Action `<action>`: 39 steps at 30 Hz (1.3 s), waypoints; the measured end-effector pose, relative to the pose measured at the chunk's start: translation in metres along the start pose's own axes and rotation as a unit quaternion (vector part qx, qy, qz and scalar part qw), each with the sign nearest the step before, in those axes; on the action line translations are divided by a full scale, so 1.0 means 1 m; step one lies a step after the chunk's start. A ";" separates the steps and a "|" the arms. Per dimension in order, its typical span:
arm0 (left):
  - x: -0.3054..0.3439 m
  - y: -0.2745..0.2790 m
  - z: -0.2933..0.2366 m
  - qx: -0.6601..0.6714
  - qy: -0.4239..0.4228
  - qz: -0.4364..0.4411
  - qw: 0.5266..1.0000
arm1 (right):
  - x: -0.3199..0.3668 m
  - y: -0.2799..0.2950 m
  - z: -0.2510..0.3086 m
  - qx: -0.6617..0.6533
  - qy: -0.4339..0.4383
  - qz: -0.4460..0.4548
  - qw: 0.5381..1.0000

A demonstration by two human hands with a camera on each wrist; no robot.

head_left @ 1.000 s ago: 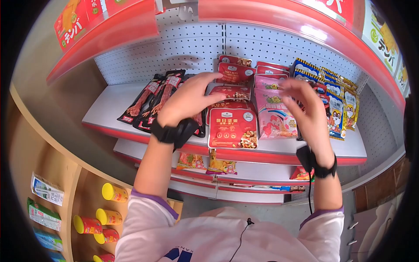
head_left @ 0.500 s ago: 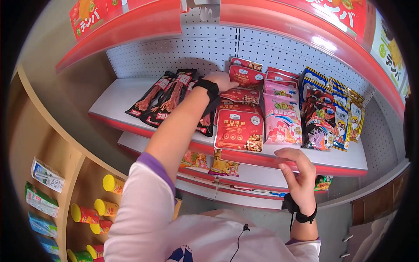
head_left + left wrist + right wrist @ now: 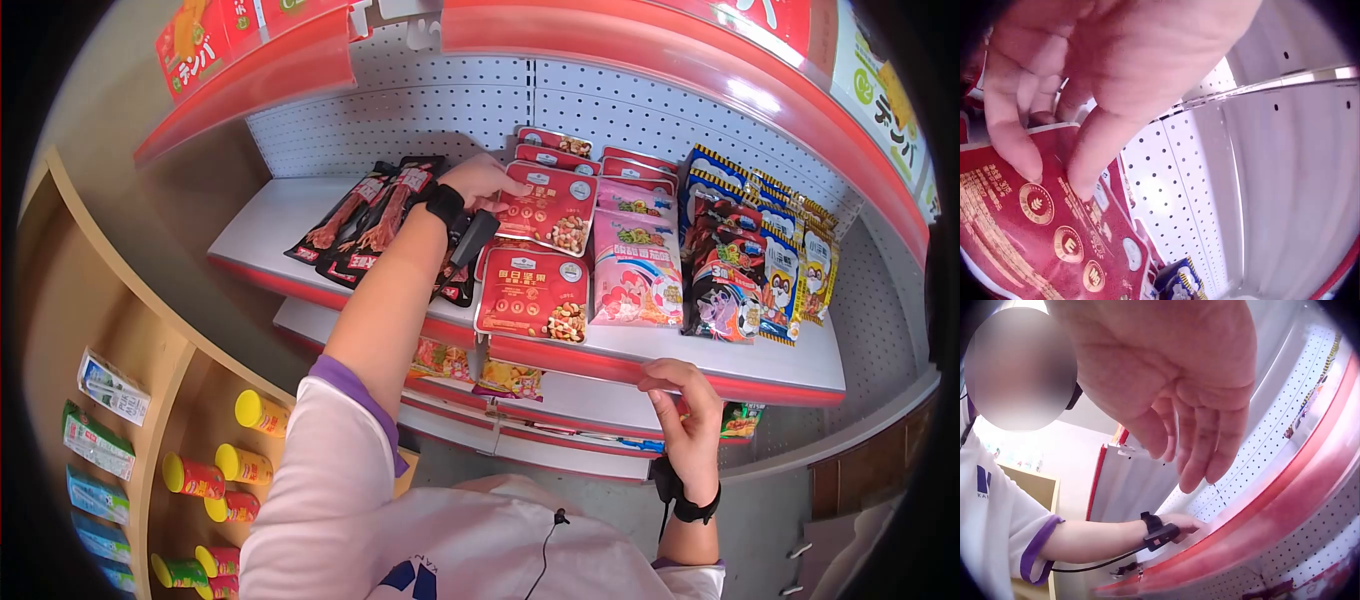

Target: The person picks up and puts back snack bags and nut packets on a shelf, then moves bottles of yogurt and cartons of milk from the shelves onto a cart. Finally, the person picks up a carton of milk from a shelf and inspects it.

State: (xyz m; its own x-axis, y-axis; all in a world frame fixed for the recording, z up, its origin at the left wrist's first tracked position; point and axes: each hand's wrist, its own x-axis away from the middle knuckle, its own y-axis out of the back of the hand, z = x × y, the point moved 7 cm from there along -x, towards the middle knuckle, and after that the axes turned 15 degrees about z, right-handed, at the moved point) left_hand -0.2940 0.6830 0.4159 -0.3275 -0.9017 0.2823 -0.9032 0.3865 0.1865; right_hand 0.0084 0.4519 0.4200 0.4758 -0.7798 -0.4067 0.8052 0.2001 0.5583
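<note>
In the head view my left hand [image 3: 478,183] pinches the left edge of a red nut pouch [image 3: 545,207] near its upper corner. The left wrist view shows the thumb and index finger on the red face of that pouch [image 3: 1041,206], its other fingers partly hidden behind the edge. Another red nut pouch [image 3: 532,295] lies just in front of it, and more red pouches [image 3: 545,157] stand behind. My right hand [image 3: 690,415] hangs in front of the shelf edge, holding nothing; its fingers are loosely bent in the right wrist view [image 3: 1191,406].
Black meat-snack packs [image 3: 365,220] lie left of the pouches. Pink bags [image 3: 637,265], dark bags [image 3: 727,275] and blue-yellow bags [image 3: 782,265] fill the right side. An upper shelf with a red front edge [image 3: 640,60] overhangs. A wooden rack [image 3: 165,400] with yellow-lidded cans stands at left.
My left hand went from above the packs to the red pouches behind; the pinched pouch now lies higher, over those behind. My right hand dropped from the pink bags to below the shelf edge.
</note>
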 end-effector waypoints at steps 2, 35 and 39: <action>0.003 0.000 -0.001 0.009 -0.046 -0.015 0.999 | 0.001 -0.002 -0.006 -0.017 0.001 -0.001 1.000; 0.211 -0.204 0.105 -0.140 -0.113 0.352 0.919 | 0.074 -0.148 -0.107 -0.022 -0.097 0.349 0.932; 0.195 -0.239 0.202 -0.222 -0.064 0.403 0.885 | 0.094 -0.183 -0.110 -0.051 -0.114 0.384 0.915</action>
State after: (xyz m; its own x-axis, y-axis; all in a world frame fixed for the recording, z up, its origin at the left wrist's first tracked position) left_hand -0.1977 0.3759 0.2363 -0.8705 -0.3019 0.3888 -0.1727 0.9269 0.3332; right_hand -0.0557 0.4073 0.2001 0.8387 -0.4866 0.2445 0.2985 0.7863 0.5409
